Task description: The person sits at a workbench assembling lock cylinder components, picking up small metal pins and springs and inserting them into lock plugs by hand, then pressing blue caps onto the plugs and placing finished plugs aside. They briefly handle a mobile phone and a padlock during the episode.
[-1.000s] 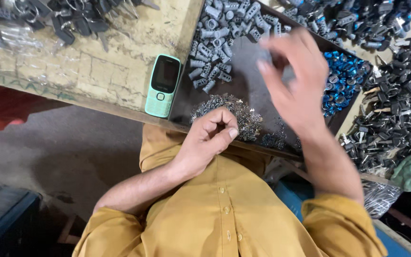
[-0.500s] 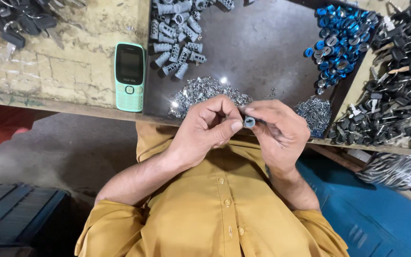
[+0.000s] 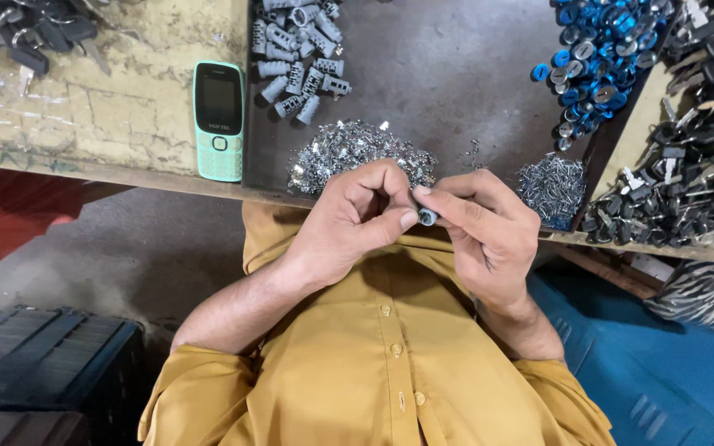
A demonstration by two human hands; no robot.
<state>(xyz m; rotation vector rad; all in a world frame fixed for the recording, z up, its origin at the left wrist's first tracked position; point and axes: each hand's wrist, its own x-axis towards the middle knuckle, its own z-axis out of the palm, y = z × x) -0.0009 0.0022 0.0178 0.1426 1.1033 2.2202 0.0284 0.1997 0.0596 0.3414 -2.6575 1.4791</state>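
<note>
Small grey cylinder (image 3: 428,217): pinched between right hand (image 3: 489,235) fingers and left hand (image 3: 357,219) thumb, both clamped, above table (image 3: 456,74) edge. Long axis unclear. Silver pile (image 3: 349,153) at 11 o'clock, near.

Mint-green phone (image 3: 219,120), dark screen (image 3: 218,101)

A mint-green phone (image 3: 219,120) lies near the workbench's (image 3: 126,132) front edge. Grey metal cylinders (image 3: 299,58) sit toward the back, blue rings (image 3: 601,58) at the back right, black keys (image 3: 687,165) along the right edge.
</note>
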